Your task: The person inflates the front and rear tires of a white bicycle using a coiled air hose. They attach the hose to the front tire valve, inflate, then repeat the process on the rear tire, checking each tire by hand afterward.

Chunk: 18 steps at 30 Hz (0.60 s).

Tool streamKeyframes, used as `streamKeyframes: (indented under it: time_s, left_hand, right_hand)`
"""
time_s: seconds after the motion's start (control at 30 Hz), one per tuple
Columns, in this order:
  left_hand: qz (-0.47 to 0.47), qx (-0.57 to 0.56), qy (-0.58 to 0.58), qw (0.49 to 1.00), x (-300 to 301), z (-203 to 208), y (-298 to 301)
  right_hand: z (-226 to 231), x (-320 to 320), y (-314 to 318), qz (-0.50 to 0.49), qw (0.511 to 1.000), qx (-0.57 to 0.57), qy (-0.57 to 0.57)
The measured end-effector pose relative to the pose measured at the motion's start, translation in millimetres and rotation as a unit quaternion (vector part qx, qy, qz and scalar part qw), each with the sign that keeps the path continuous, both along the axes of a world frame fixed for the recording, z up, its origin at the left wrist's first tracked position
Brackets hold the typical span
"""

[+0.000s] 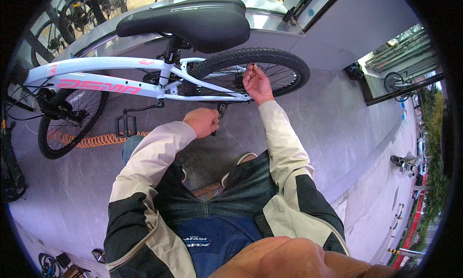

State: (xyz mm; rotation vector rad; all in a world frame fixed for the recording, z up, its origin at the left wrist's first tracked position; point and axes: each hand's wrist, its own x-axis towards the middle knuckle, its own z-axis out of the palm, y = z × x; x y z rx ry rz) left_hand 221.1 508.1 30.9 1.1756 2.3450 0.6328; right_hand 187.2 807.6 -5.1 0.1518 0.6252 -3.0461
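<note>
A white bicycle [106, 87] with pink lettering stands side-on before me, its black saddle [193, 22] at the top of the view. My left hand [202, 122] is closed beside the rear derailleur [222, 108], below the frame. A dark bit shows under its fingers, but what it grips is mostly hidden. Over the spokes of the rear wheel [298, 68], just above the rear end of the frame, my right hand [258, 84] has its thumb and fingers pinched together. Anything between those fingertips is too small to make out.
A black pedal [126, 125] sticks out toward me on the left. Behind it, an orange coiled hose [99, 141] lies on the grey floor [308, 148]. The front wheel [72, 123] is turned at an angle. A low wall [318, 51] runs behind the bicycle.
</note>
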Motion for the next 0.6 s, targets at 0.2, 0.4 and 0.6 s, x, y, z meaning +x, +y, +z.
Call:
streamKeyframes:
  time_s: [0.2, 0.4, 0.6]
  left_hand:
    - [0.005, -0.003, 0.001, 1.000, 1.4, 1.8, 0.3]
    - [-0.003, -0.002, -0.012, 1.000, 1.8, 6.5, 0.2]
    - [0.003, -0.016, -0.013, 1.000, 3.6, 7.5, 1.4]
  right_hand:
    - [2.6, 2.2, 0.3, 0.035, 0.999, -0.001, 0.012]
    - [-1.6, 1.5, 2.4, 0.039, 0.999, -0.022, -0.014]
    - [-4.9, -1.5, 4.6, 0.122, 0.989, -0.036, 0.073]
